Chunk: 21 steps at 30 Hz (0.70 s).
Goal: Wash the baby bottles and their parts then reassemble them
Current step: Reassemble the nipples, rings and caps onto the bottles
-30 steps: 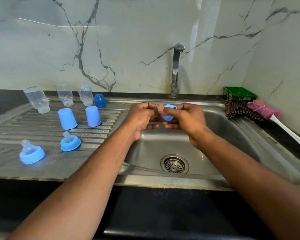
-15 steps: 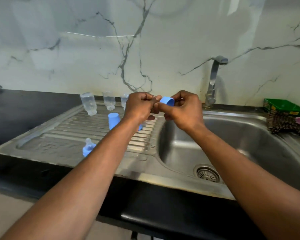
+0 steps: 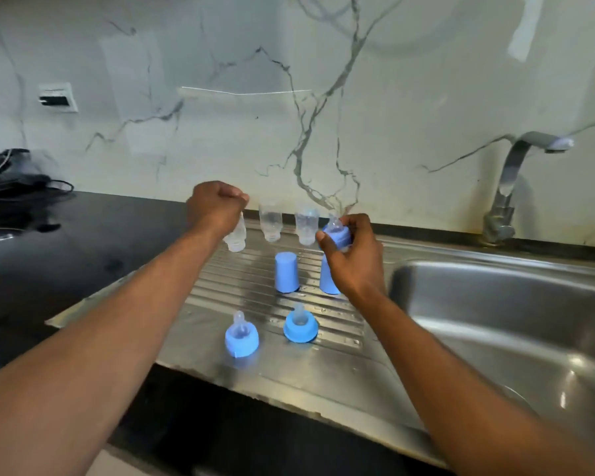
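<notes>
Over the ribbed steel drainboard (image 3: 220,304), the right hand (image 3: 354,259) pinches a blue teat-fitted collar (image 3: 337,233), likely for reassembly; the left hand (image 3: 213,207) lifts an upturned clear plastic bottle (image 3: 236,237).

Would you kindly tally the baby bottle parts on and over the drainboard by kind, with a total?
Clear bottles: 3
Blue caps: 2
Blue collars with teats: 3
Total: 8
The left hand grips one bottle; the right hand holds one collar.
</notes>
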Tool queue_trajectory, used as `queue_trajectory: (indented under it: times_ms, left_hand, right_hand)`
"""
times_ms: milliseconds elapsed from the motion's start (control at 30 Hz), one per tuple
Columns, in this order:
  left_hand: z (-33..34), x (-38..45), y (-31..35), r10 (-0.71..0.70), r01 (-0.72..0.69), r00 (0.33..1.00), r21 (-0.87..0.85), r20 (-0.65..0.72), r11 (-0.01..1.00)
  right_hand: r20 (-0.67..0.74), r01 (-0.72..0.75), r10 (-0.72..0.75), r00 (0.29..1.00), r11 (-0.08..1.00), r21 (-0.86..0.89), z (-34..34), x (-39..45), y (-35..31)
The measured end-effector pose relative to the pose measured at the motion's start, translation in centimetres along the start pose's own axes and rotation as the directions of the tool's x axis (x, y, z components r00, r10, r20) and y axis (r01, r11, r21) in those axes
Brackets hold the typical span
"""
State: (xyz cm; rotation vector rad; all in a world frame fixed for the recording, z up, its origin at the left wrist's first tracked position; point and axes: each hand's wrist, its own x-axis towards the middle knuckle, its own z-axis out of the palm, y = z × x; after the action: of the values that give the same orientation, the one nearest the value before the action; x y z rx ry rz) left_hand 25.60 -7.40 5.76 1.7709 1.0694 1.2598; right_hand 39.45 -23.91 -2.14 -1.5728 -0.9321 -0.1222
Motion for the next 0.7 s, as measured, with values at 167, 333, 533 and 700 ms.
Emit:
queue_trajectory:
  times_ms: [167, 333, 533, 700]
  left_hand:
    - [0.2, 5.9, -4.3, -0.064, 0.065, 0.998, 0.212, -0.012, 0.975]
    - [3.1, 8.2, -7.2, -0.131, 0.040, 0.969, 0.394, 0.208, 0.918]
    - [4.1, 7.6, -7.8, -0.056, 0.020, 0.987, 0.233, 0.148, 0.972]
    - [3.4, 2.5, -2.9, 0.166, -0.205, 0.972, 0.256, 0.165, 0.945]
  right_hand:
    - [0.054, 0.169, -0.163, 0.985, 0.975, -0.142, 0.5, -0.6, 2.1]
    - [0.050, 0.257, -0.253, 0.966, 0.948, -0.186, 1.3, -0.8, 2.0]
    - [0.076, 0.264, -0.254, 0.964, 0.944, -0.197, 1.8, -0.9, 2.0]
    - [-0.049, 0.151, -0.156, 0.987, 0.985, -0.084, 0.6, -0.8, 1.7]
